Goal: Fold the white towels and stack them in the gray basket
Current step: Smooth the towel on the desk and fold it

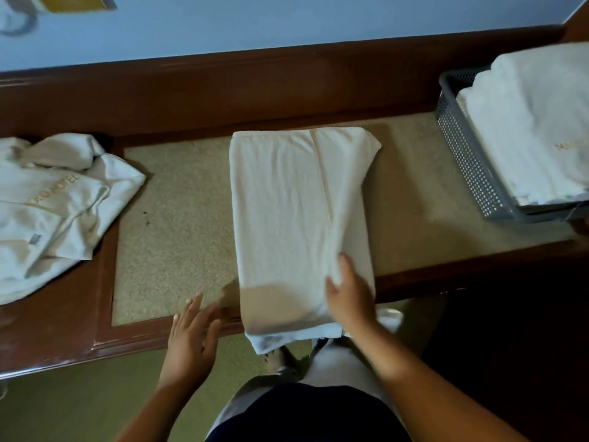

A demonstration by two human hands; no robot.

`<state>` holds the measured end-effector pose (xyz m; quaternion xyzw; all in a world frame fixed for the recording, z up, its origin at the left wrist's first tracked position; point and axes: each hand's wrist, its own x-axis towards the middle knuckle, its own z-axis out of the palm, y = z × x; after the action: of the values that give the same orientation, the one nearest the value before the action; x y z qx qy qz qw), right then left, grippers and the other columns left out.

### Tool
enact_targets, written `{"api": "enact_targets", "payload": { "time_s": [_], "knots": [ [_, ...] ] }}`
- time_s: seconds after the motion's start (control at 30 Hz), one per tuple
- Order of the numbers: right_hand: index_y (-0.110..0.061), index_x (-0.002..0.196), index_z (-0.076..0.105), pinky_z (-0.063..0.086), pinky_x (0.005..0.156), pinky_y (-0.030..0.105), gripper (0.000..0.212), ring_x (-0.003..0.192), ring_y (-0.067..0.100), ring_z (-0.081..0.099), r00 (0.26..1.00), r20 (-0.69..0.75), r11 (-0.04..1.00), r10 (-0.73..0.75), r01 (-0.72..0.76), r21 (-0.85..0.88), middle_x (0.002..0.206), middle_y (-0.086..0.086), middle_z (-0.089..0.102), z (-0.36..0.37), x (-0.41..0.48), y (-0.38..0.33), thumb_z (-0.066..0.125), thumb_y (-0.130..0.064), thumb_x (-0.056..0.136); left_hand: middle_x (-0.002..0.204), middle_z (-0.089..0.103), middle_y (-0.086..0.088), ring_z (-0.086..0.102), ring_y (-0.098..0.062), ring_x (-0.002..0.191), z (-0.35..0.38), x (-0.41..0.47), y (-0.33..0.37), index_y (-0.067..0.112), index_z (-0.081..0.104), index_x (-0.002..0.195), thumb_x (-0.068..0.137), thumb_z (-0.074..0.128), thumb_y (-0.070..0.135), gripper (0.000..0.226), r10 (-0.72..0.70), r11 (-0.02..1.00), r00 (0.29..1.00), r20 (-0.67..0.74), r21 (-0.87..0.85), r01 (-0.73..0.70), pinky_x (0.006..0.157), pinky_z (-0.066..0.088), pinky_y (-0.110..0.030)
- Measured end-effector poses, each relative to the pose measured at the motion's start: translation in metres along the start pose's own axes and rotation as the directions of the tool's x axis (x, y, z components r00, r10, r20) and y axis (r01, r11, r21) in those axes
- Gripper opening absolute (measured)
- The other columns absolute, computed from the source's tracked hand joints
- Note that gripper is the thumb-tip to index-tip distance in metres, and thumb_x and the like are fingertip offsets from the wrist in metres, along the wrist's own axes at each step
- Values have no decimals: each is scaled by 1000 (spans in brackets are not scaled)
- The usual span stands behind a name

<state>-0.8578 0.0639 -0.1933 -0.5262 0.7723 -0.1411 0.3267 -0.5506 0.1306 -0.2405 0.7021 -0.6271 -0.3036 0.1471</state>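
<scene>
Table (47, 339): dark brown wood frame, speckled beige inset (178, 218), spanning mid-frame. Wall (287, 20): pale blue, top. Floor (79, 406): olive green, lower left. Yellow item (76, 1): upper left corner, blurred.

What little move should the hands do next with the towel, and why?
Probably bring the open left hand to the near end of the long folded white towel, ready for another fold: it hangs off the brown wooden bench, and only the right hand grips it.
</scene>
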Motion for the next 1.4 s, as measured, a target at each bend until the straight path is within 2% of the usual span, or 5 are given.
{"api": "enact_targets", "payload": {
  "time_s": [0.2,0.37,0.53,1.0,1.4],
  "knots": [
    [-38,156,8,49,96,45,76,121,34,57,755,622,910,-208,382,-160,142,7,50,84,-45,-35,51,-21,95,155,44,4,46,-24,140,3,2,0,30,62,133,99,59,27,34,-55,994,998,-1,-93,55,114,40,-54],
    [-17,120,56,48,92,39,31,110,28,59,882,394,917,-260,354,-186,120,4,60,76,-46,18,49,-18,90,131,58,9,59,-17,117,12,11,23,26,64,128,95,49,41,39,64,995,997,36,-75,-61,93,56,-49],
    [-24,140,54,36,112,37,44,133,29,50,706,677,860,210,196,-471,147,9,52,53,-43,136,44,-21,97,131,58,9,55,-18,118,26,8,47,28,63,130,96,47,38,39,174,980,973,153,69,-186,102,41,-39],
    [-23,126,56,39,104,41,35,120,30,57,955,118,936,271,-233,-264,130,4,58,21,-18,129,53,-19,92,144,50,-4,51,-29,126,61,52,101,21,57,133,93,44,33,44,420,828,810,409,192,-527,107,40,-43],
    [-17,113,64,51,85,41,35,98,27,60,972,-78,959,-221,202,-200,110,5,58,-18,64,62,45,-26,85,165,-28,2,-27,-18,151,105,160,161,21,-12,161,109,26,40,67,330,857,838,434,233,-459,126,-9,-41]
  ]
}}
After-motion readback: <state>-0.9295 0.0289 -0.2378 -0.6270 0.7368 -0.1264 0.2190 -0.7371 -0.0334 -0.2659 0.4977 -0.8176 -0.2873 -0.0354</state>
